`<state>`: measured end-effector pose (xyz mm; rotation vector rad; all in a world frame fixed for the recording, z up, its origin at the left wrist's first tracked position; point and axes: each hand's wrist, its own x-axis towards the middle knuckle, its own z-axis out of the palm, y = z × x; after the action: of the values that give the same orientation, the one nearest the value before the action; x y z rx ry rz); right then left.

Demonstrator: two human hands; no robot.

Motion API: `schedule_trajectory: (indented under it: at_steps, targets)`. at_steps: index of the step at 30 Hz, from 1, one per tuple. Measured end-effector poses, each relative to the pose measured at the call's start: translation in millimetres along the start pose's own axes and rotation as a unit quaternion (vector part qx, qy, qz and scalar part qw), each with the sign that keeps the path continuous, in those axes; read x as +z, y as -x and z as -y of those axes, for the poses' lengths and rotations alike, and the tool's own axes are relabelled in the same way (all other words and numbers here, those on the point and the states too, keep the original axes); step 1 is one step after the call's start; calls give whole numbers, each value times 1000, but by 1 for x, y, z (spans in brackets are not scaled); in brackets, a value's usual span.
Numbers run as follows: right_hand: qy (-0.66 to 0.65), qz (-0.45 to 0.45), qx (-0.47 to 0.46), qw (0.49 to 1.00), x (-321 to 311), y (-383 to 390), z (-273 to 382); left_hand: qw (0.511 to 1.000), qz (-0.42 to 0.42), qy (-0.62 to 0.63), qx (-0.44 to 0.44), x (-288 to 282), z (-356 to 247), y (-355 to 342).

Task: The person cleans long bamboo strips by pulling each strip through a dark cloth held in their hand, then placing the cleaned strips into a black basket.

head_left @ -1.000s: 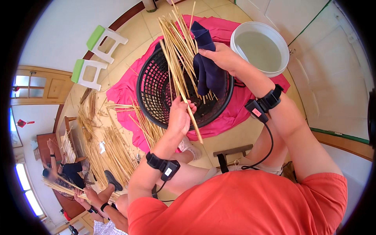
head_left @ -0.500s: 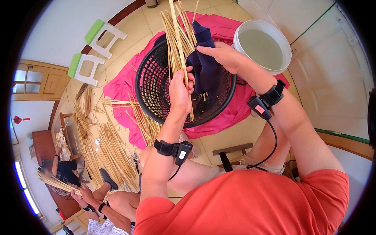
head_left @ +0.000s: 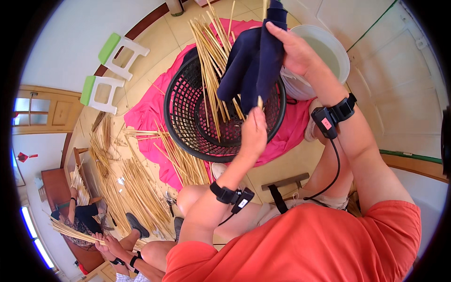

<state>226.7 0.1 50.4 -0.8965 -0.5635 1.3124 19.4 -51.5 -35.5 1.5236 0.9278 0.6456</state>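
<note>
Over the black mesh basket [head_left: 187, 133], my right hand [head_left: 297, 52] is closed on a dark navy cloth [head_left: 244, 63], which is folded around a pale reed-like stalk. The stalk [head_left: 260, 101] sticks out below the cloth, and its lower end is gripped in the fingers of my left hand [head_left: 255, 134]. Its upper tip shows above the cloth at the top of the picture. A loose bunch of similar straw-coloured stalks [head_left: 211, 66] leans inside the basket, just left of the cloth. How many stalks the cloth covers is hidden.
Beneath the basket spreads a pink cloth [head_left: 145, 113]. A white bucket of cloudy water [head_left: 324, 49] stands right of it. Piles of stalks [head_left: 141, 188] cover the floor at left, near two green-topped stools [head_left: 110, 47]. At lower left, another person's hands [head_left: 107, 245] hold a bundle.
My left hand has moved right, from beside the bunch to the stalk's end below the cloth. My right hand and the cloth have moved up and right, away from the bunch.
</note>
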Motion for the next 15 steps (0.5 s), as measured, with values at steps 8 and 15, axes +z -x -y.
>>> schedule_trajectory:
  at_steps: [8, 15]
  targets:
    - [-26, -50, -57, 997, -26, -16, 23, 996, 54, 4, -75, 15, 56, 72]
    - [-38, -93, -95, 990, -36, -31, 26, 992, 35, -115, -32, -3, 48, 78]
